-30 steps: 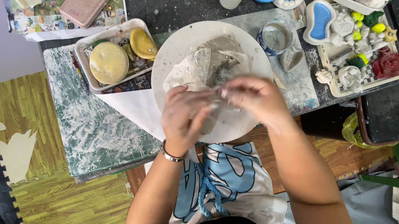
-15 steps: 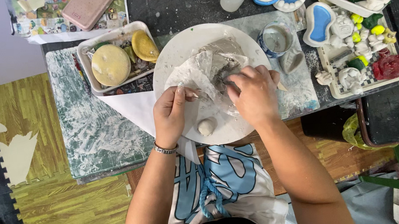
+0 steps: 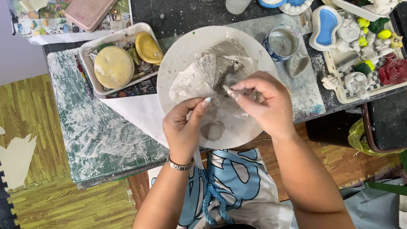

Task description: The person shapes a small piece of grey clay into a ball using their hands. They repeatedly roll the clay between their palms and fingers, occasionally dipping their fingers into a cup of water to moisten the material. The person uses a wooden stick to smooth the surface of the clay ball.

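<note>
The clay (image 3: 229,88) sits on the white plate (image 3: 183,49), a grey torn mass at the plate's centre; the right hand (image 3: 262,105) pinches a small bit of it between thumb and fingertips, closed on the bit; the left hand (image 3: 183,128) rests at the plate's 7 o'clock, fingers curled, index tip touching the clay sheet, gripping nothing I can make out; a small clay ball (image 3: 213,130) lies at 6 o'clock. The step looks like pulling off a piece; the next move calls for steadying the sheet. A cup (image 3: 282,41) stands at 2 o'clock, a tray (image 3: 119,38) with yellow discs at 10 o'clock.
</note>
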